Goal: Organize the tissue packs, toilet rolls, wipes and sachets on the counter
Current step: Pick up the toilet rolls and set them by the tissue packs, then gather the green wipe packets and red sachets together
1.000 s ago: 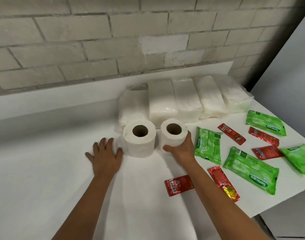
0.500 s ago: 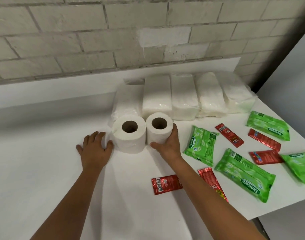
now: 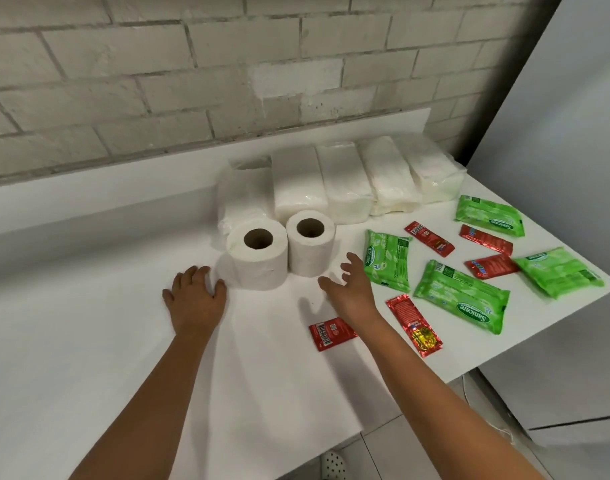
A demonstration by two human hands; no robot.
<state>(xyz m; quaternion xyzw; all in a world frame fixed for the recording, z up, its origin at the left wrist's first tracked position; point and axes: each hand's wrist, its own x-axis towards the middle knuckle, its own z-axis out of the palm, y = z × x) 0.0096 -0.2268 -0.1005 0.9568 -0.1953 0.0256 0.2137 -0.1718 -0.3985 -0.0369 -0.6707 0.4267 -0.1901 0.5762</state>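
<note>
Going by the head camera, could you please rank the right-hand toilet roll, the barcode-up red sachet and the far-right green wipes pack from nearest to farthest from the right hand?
From the right hand:
1. Right-hand toilet roll, just ahead to its left.
2. Barcode-up red sachet, beside the wrist, toward the person; close to the roll's rank.
3. Far-right green wipes pack, by the counter's right edge.

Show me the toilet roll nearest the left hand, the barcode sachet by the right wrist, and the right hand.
left toilet roll (image 3: 258, 261), head view, outer paper wall
barcode sachet (image 3: 329, 334), head view, red face
right hand (image 3: 352, 292), head view, back of hand
</note>
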